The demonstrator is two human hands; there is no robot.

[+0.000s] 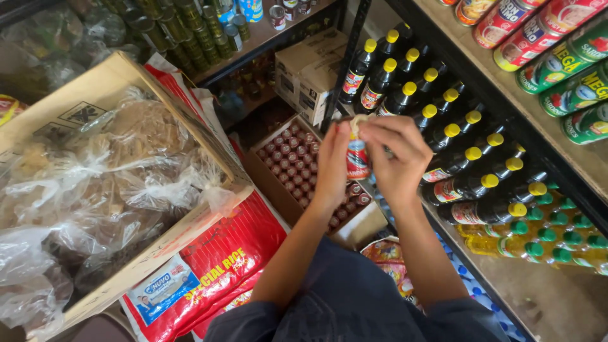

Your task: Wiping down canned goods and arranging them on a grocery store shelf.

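- Between two store shelves, above an open carton: the left hand (pixel 332 161) is gripping a small red-labelled bottle (pixel 357 158) by its side, fingers curled shut around it, holding it upright.
- At the bottle's top: the right hand (pixel 396 155) is pinching with thumb and fingertips closed on a pale cap or seal; whether it is turning cannot be told.
- Directly below the hands: a cardboard carton (pixel 266 180) is sitting on the floor, holding rows of small red-capped bottles (pixel 288 161) standing upright.
- To the right: a dark shelf (pixel 557 297) is carrying rows of dark sauce bottles with yellow caps (pixel 456 130), and beside them paler bottles with green caps (pixel 544 240).
- Above that: a wooden shelf (pixel 500 88) is bearing cans lying on their sides (pixel 557 60), red and green.
- To the left: a large cardboard box (pixel 82 107) is holding clear knotted plastic bags (pixel 95 190), resting on a red rice sack (pixel 221 259).
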